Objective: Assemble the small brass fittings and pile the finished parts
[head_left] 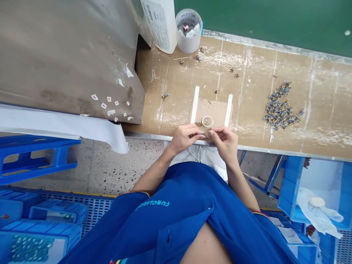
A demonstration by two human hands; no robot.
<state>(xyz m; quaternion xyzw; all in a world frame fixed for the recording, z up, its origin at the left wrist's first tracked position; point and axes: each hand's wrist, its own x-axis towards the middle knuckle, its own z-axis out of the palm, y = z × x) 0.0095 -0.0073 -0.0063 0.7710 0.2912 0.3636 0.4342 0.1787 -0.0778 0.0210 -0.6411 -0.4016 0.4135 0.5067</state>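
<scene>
Brass part [209, 129], just one, between left hand [185, 138] and right hand [224, 143]

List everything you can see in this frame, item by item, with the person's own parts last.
cardboard-covered bench: one, tan, across the middle
small metal parts: many, brass and blue, heaped at right, some scattered
round disc: one, pale, on a cardboard piece beyond the hands
tape strips: two, white, either side of the disc
plastic cup: one, white, at the far edge, holding waste
bottle: one, white, beside the cup
paper scraps: about a dozen, white and red, on a grey panel
stool: one, blue, on the floor at left
plastic crates: several, blue, below the bench
left hand: one, at the bench edge
right hand: one, at the bench edge
shirt: one, blue, worn
</scene>
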